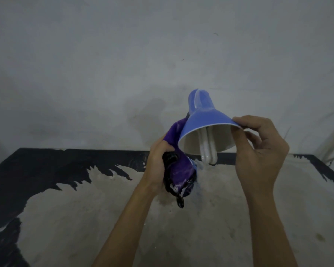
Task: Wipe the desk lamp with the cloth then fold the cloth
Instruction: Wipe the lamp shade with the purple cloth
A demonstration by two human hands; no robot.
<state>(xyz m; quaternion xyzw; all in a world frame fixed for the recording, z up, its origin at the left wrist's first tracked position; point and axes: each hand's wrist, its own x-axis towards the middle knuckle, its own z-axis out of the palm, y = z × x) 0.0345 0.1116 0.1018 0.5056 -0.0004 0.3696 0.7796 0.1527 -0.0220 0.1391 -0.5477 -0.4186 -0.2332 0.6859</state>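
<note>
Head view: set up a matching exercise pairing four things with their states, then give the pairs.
Column one:
1. blue cone-shaped lamp shade
2. purple and black cloth
3. white tube bulb
4. worn black and grey table

Column two:
A. bunched in the left hand
B. sticks out of the shade
C. rim pinched by the right hand
D. paint partly gone

Pairs: 1-C, 2-A, 3-B, 4-D

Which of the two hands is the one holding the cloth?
The left hand grips the purple cloth against the lamp shade's left side. The right hand holds no cloth; it pinches the shade's rim.
</note>
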